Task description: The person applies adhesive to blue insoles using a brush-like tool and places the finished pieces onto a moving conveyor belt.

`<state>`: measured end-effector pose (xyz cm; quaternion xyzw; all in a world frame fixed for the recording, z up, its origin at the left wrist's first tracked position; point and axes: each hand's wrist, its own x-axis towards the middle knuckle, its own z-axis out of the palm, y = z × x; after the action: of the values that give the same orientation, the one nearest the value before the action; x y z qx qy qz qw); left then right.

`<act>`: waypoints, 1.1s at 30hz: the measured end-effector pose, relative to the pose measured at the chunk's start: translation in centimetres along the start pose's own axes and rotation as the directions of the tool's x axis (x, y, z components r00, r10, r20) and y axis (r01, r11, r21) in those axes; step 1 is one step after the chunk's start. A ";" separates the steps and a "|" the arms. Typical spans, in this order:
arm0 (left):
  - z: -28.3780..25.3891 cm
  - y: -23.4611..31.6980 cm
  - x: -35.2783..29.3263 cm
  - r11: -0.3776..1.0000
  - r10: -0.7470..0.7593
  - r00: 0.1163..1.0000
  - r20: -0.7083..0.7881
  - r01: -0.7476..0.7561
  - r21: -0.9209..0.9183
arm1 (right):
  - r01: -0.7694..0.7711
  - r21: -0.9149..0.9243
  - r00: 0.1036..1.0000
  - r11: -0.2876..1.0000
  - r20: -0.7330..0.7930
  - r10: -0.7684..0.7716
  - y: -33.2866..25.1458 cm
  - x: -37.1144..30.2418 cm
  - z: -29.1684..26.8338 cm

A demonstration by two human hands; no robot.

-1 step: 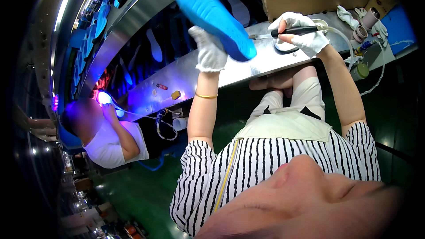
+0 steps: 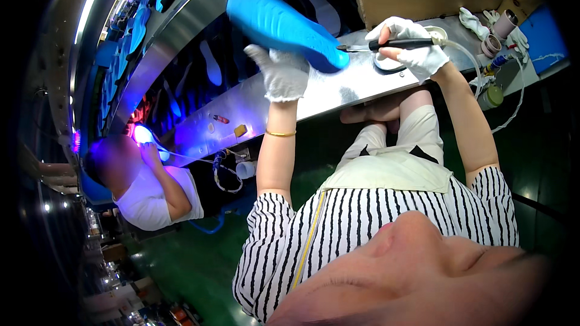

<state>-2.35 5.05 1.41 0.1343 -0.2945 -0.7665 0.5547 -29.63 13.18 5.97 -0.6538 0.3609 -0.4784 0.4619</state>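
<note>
A bright blue, ridged shoe sole (image 2: 284, 24) is held up over the metal bench, slanting from upper left down to its near end on the right. My left hand (image 2: 284, 75), in a white fingerless-looking glove, supports it from below; the thumb stands away and the fingers are partly hidden behind the sole. In my right hand (image 2: 417, 45), also gloved with bare fingertips, is a black-handled glue brush (image 2: 402, 43) with a pale hose at its back. The brush's tip meets or nearly meets the sole's right end; contact cannot be told for certain.
A metal bench (image 2: 254, 102) runs across, with a round white dish (image 2: 389, 63) under my right hand. Gloves (image 2: 474, 23) and a cup (image 2: 504, 24) lie at right. Soles fill the dark shelf behind. A co-worker (image 2: 157, 187) sits at left beside a curved conveyor (image 2: 163, 36).
The sole has shifted slightly left and turned a little in my left hand, its right end coming up to the brush tip. My right hand has barely moved.
</note>
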 end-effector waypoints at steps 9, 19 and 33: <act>-2.4 -6.6 -4.6 0.652 -0.448 0.856 0.257 0.510 -0.561 | -0.114 -0.007 0.926 0.993 -0.363 0.104 5.4 -0.5 3.6; 1.8 -9.2 -5.8 0.952 -0.271 0.956 -0.113 0.249 -0.177 | 0.112 -0.120 0.974 0.986 -0.184 -0.133 3.0 -1.1 5.9; 0.0 -7.8 -3.2 0.993 -0.108 0.984 -0.144 0.099 -0.064 | 0.166 -0.207 0.960 0.964 -0.188 -0.205 2.4 -2.8 8.1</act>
<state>-7.25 9.70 -3.64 0.1899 -0.2237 -0.7903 0.5379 -22.78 17.10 1.92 -0.6723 0.3879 -0.5489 0.3104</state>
